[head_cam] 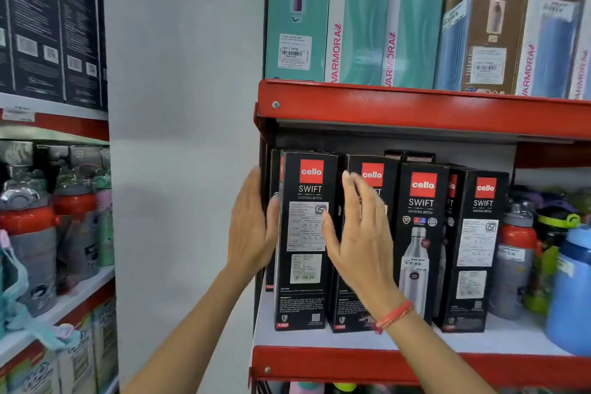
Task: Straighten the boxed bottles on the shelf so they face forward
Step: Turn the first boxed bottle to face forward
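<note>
Both your hands are flat, fingers straight, gripping nothing: your left hand [252,227] presses the left side of the leftmost box [303,265], and your right hand [361,233] sits at its right edge. The box stands upright on the shelf [415,365], label panel outward. If you twist it unevenly, this tall box may tip into its neighbour [348,304].

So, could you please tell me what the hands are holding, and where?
The leftmost front Cello box, pressed between flat palms: left hand on its left side, right hand at its right edge. Fingers straight.
</note>
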